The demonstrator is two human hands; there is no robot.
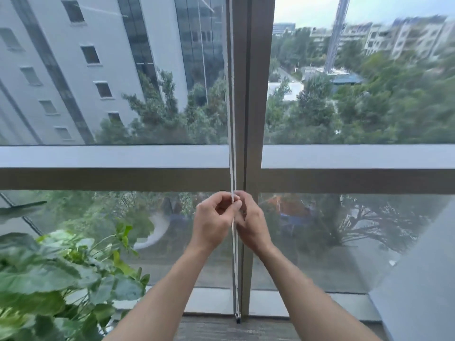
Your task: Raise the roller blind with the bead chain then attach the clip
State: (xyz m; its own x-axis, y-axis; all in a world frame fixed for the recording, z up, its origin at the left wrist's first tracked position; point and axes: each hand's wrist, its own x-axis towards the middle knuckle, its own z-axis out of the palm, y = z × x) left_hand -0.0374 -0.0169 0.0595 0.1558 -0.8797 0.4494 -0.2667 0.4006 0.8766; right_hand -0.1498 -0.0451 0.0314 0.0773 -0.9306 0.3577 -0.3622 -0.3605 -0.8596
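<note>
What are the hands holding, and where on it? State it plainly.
Both the left hand and right hand pinch the bead chain at one spot partway down its hanging loop, just below the horizontal window bar.

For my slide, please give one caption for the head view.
Both hands pinch the bead chain beside the window mullion.

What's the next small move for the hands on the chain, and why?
Probably a short downward pull on one strand. Both the left hand and right hand are pinched on the bead chain beside the mullion, and the chain runs taut to the holder at the sill. The blind itself is out of view, and no clip is visible, so clipping can wait.
</note>
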